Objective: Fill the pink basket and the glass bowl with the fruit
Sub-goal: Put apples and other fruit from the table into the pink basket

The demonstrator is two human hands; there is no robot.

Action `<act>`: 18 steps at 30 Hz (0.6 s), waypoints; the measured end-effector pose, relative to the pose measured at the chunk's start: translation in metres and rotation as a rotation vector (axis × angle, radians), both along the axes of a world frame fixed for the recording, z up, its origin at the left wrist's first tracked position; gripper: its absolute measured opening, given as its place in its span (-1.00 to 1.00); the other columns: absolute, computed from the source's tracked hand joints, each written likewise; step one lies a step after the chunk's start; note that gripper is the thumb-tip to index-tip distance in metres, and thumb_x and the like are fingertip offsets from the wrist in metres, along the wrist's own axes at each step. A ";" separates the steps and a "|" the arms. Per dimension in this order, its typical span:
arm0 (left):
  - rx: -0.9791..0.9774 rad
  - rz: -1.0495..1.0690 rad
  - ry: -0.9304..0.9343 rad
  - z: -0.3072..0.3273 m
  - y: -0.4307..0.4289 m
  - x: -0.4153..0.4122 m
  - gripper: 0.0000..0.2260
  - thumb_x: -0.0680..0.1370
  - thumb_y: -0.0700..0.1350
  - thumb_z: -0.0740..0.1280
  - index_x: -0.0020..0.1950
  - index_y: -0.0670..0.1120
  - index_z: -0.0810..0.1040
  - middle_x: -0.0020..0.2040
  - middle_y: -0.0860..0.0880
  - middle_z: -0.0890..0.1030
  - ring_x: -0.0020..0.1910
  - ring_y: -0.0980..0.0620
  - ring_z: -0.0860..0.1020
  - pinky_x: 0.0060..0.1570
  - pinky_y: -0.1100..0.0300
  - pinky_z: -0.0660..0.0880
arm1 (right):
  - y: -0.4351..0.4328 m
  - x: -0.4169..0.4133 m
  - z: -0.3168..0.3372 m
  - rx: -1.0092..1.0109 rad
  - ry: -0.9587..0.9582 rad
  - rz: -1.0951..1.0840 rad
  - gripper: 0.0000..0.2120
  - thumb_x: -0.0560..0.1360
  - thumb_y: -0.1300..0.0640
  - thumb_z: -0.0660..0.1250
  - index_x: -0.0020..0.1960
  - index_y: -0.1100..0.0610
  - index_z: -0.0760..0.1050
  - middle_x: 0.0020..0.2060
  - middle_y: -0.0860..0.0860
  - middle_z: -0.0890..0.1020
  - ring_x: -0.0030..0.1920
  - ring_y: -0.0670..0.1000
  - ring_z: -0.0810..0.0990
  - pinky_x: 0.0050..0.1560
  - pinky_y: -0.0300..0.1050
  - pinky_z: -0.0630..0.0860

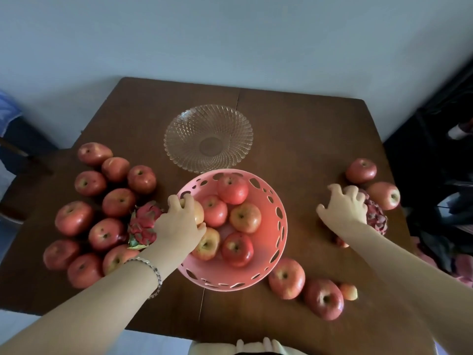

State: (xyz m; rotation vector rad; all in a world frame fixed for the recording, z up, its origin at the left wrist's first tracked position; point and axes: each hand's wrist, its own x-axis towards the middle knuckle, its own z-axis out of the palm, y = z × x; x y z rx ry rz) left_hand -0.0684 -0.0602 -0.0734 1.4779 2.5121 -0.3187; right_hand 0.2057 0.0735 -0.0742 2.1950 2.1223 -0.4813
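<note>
While the left hand (179, 221) grips an apple (197, 211) over the left rim of the pink basket (268, 252) mid-frame, lower it into a gap, don't drop it. Right hand (343, 208) claws an apple (349, 190) at right; glass bowl (208, 138) above sits empty.

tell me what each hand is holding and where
Left hand: a yellow-red apple, gripped over its top, inside the pink basket. Right hand: cannot tell.

Basket (277, 208) at table (294, 129) centre holds several apples (245, 217); glass bowl (208, 138) at twelve o'clock (just behind it), loose apples (107, 216) at nine, further apples (307, 288) at three through five.
</note>
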 end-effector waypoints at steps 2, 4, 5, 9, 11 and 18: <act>0.027 0.011 -0.007 -0.002 -0.003 0.001 -0.33 0.50 0.19 0.26 0.46 -0.09 0.10 0.25 -0.16 0.28 -0.08 -0.16 0.58 -0.31 0.17 0.36 | -0.004 0.017 -0.001 -0.101 -0.010 -0.046 -0.57 0.48 -0.03 0.28 0.30 0.10 0.36 0.26 0.21 0.36 0.25 0.24 0.38 0.20 0.15 0.44; 0.054 0.015 -0.002 -0.003 -0.007 0.003 -0.33 0.49 0.19 0.27 0.47 -0.08 0.11 0.22 -0.17 0.30 -0.14 -0.18 0.59 -0.34 0.16 0.35 | -0.019 0.016 0.000 -0.180 0.118 0.137 -0.60 0.47 -0.14 0.28 0.20 0.06 0.42 0.14 0.11 0.48 0.09 0.11 0.50 0.09 0.03 0.51; 0.061 0.021 -0.007 -0.003 -0.008 0.004 -0.33 0.49 0.19 0.27 0.47 -0.08 0.12 0.21 -0.17 0.30 -0.14 -0.19 0.60 -0.34 0.16 0.35 | -0.029 0.010 0.001 -0.257 0.151 0.260 -0.57 0.44 -0.21 0.29 0.18 0.03 0.42 0.08 0.05 0.52 0.03 0.05 0.53 0.05 -0.02 0.51; 0.072 0.054 -0.062 -0.001 -0.009 0.004 -0.34 0.47 0.18 0.30 0.46 -0.04 0.14 0.24 -0.19 0.27 -0.09 -0.25 0.59 -0.27 0.09 0.40 | -0.072 -0.017 -0.007 -0.498 -0.069 0.602 -0.17 0.21 -0.36 0.40 0.35 -0.01 0.26 0.18 0.02 0.46 0.21 0.06 0.46 0.16 -0.01 0.45; 0.079 0.091 -0.091 0.001 -0.007 0.002 -0.33 0.45 0.20 0.32 0.46 0.00 0.15 0.25 -0.20 0.28 -0.05 -0.26 0.58 -0.20 0.07 0.44 | -0.084 -0.023 -0.017 -0.550 -0.155 0.657 -0.09 0.18 -0.33 0.44 0.39 0.01 0.21 0.20 0.05 0.47 0.22 0.10 0.46 0.17 0.00 0.44; 0.057 0.129 -0.157 0.000 -0.005 -0.005 -0.33 0.41 0.25 0.33 0.42 0.08 0.17 0.14 -0.17 0.43 0.04 -0.23 0.54 -0.15 0.09 0.39 | -0.088 -0.014 -0.024 -0.485 0.120 0.389 -0.37 0.15 -0.10 0.48 0.14 0.04 0.36 0.03 0.02 0.52 -0.03 0.04 0.56 -0.07 -0.08 0.57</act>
